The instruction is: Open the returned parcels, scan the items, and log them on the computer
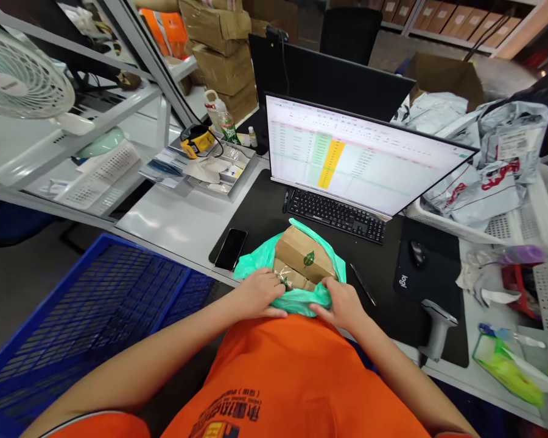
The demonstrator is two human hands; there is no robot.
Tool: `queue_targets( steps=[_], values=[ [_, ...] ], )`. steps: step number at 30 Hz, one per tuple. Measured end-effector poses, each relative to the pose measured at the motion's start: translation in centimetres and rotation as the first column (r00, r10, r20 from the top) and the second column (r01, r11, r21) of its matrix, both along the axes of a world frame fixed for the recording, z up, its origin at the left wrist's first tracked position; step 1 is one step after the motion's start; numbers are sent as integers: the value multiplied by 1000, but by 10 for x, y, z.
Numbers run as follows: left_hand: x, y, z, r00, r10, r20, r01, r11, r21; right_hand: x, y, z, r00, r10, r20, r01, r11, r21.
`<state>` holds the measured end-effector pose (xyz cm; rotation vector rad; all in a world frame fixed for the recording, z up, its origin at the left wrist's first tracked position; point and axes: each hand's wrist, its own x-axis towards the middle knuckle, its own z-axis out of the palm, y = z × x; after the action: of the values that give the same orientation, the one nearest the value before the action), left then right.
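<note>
A green plastic bag lies at the desk's front edge, close to my body, with its mouth spread wide. Inside it sit brown paper packages; the upper one carries a dark green leaf print, and the lower one has a clear shiny wrap. My left hand grips the bag's near rim on the left, fingers curled over the edge. On the other side, my right hand pinches the rim between thumb and fingers. The bottom of the bag is hidden.
A black phone lies left of the bag, a pen right. Behind stand a keyboard and monitor. A barcode scanner and mouse are at right. A blue crate stands below left.
</note>
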<state>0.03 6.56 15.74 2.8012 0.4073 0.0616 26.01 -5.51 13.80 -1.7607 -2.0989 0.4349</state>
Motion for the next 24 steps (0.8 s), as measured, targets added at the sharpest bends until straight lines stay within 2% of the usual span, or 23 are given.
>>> queue_targets(
  steps=[3, 6, 10, 14, 20, 24],
  values=[
    [-4, -1, -5, 999, -36, 25, 37, 999, -35, 11, -8, -16, 996, 88, -29, -84, 990, 112],
    [-2, -6, -1, 997, -74, 36, 76, 994, -74, 28, -5, -26, 987, 159, -21, -152, 968, 199],
    [1, -15, 8, 994, -108, 11, 108, 990, -91, 51, 1, -30, 977, 180, 115, -196, 968, 159],
    [-12, -22, 10, 996, -91, 1, 91, 992, -84, 68, -5, -37, 966, 181, 185, -204, 972, 114],
    [-42, -23, -1, 986, -146, 77, 149, 988, -37, 101, -21, -65, 977, -10, 215, -21, 989, 145],
    [-30, -24, -11, 995, -100, 4, 99, 993, 61, 110, -21, -86, 959, -21, 284, 39, 997, -61]
  ],
)
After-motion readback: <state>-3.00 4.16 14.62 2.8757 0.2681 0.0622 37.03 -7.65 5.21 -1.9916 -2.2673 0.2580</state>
